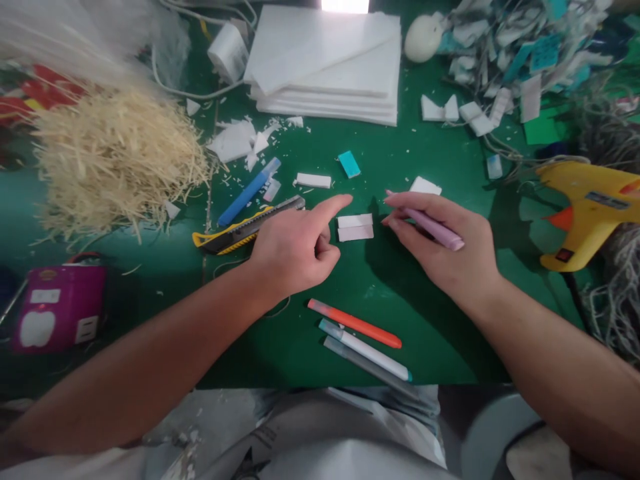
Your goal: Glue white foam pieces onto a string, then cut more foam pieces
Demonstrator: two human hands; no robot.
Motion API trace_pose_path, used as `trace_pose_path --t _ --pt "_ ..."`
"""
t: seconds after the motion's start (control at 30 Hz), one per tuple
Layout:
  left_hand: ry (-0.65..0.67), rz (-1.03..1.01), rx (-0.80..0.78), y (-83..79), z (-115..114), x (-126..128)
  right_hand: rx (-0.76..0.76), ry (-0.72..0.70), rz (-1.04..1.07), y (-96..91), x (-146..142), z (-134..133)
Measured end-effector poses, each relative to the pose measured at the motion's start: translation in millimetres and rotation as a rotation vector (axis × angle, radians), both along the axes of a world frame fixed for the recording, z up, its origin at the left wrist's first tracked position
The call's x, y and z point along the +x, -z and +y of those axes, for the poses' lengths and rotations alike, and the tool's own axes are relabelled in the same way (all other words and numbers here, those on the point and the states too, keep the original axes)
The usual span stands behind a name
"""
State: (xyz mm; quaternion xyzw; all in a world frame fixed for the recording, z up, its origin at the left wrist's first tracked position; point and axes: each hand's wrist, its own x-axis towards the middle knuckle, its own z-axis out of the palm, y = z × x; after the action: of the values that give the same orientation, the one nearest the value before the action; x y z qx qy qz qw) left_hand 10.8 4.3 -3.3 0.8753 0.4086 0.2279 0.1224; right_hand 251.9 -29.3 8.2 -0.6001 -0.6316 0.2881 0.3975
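My left hand [295, 248] rests on the green table [440, 333] with the forefinger stretched out and the other fingers curled, its fingertip just above a small white foam block [355, 227]. My right hand [440, 243] is closed round a lilac marker [434, 228], whose tip points left toward the same block. The block lies between the two hands. A yellow and black utility knife [240, 232] lies just left of my left hand.
An orange marker [355, 323], a white one [367, 350] and a grey one [370, 367] lie near the front edge. A blue marker [249, 192], foam scraps, stacked white foam sheets [327, 63], a straw pile [117, 157], a yellow glue gun [587, 210] and a magenta box [60, 307] surround the hands.
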Motion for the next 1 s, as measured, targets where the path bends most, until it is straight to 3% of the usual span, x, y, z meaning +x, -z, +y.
trace_pose_path --t 0.4,1.0 --pt "0.092 -0.077 0.009 4.6 3.8 2.4 -0.005 -0.063 -0.041 1.1 -1.1 1.1" --pt "0.107 -0.103 0.065 3.5 5.3 3.8 -0.082 -0.087 0.076 -1.4 -2.4 2.8"
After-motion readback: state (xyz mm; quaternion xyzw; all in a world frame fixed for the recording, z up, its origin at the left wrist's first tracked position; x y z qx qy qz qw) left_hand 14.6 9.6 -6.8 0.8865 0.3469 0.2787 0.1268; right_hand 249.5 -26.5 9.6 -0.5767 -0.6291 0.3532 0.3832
